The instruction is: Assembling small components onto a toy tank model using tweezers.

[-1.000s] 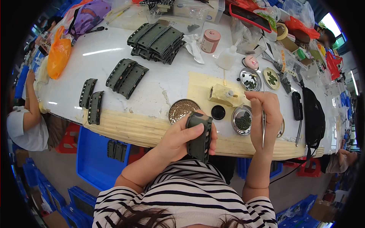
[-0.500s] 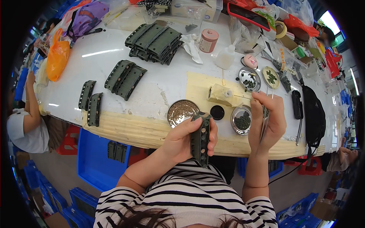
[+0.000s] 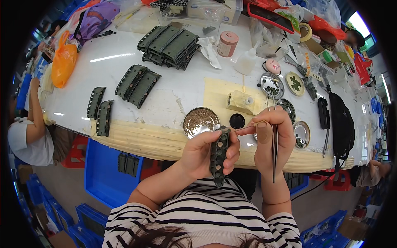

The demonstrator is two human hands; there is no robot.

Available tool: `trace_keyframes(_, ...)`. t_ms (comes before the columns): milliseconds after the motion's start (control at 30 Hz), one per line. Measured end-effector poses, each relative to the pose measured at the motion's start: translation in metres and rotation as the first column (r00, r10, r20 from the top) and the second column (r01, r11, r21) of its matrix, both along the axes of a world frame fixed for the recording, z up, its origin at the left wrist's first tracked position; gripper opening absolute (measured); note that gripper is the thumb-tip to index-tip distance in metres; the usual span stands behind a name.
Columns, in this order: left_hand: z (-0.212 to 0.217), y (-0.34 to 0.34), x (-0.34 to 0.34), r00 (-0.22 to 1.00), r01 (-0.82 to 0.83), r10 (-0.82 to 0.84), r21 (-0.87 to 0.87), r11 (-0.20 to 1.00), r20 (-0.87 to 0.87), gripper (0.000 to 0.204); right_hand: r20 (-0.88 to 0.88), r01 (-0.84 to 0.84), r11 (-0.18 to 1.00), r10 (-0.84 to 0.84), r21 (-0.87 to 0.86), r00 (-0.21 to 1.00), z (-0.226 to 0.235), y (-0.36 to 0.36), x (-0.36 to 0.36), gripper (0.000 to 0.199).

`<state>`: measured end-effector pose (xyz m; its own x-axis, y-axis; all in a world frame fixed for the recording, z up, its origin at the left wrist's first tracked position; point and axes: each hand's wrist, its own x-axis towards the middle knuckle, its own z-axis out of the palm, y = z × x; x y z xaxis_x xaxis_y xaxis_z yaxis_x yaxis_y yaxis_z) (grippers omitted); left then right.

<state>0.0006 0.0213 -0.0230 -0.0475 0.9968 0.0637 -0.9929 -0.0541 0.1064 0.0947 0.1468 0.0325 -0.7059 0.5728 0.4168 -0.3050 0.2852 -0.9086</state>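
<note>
My left hand (image 3: 194, 155) grips a dark green, slightly curved studded piece (image 3: 218, 159), held upright above the table's front edge. Round brownish and dark studs run along its side. In my right hand (image 3: 275, 138) are tweezers (image 3: 275, 161), held lengthwise along the fingers, and a thin stick (image 3: 246, 128) pinched between thumb and forefinger. The stick's tip reaches the upper end of the green piece; whether it touches cannot be made out. Beyond my hands lie a dish of small brown bits (image 3: 201, 113), a round black cap (image 3: 237, 121) and a tape-wrapped block (image 3: 237, 103) with a white nozzle.
Metal dishes with dark green bits (image 3: 302, 135) stand by my right hand. Similar green pieces lie stacked (image 3: 169, 43) at the back and in smaller groups (image 3: 137, 86) to the left. A blue tray (image 3: 107, 177) sits below the table edge; a black pouch (image 3: 341, 124) lies right.
My right hand has moved left and lower, bringing the thin stick up to the green piece. The tweezers have swung with it. The left hand has turned the piece slightly.
</note>
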Motion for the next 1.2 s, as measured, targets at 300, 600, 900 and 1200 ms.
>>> trace_keyframes(300,0.001,0.000,0.000,1.000,0.004,-0.004,0.012,1.000,0.006,0.035,0.032,0.059,0.992,-0.063,0.115,0.997,-0.001,0.001,-0.001,0.004)
trace_keyframes(600,-0.002,0.000,0.000,1.000,-0.003,0.003,0.025,1.000,0.017,0.036,0.015,0.073,0.978,-0.077,0.196,0.997,-0.004,0.005,-0.003,0.004)
trace_keyframes(900,0.022,-0.004,-0.006,0.991,-0.071,0.051,-0.169,0.983,-0.122,0.059,-0.088,0.426,0.683,-0.471,0.593,0.878,-0.008,0.039,-0.014,0.009)
trace_keyframes(1200,0.038,-0.014,-0.008,0.848,-0.240,0.070,-0.263,0.934,-0.526,0.058,-0.108,0.388,0.482,-0.511,0.785,0.853,-0.012,0.046,-0.019,0.015)
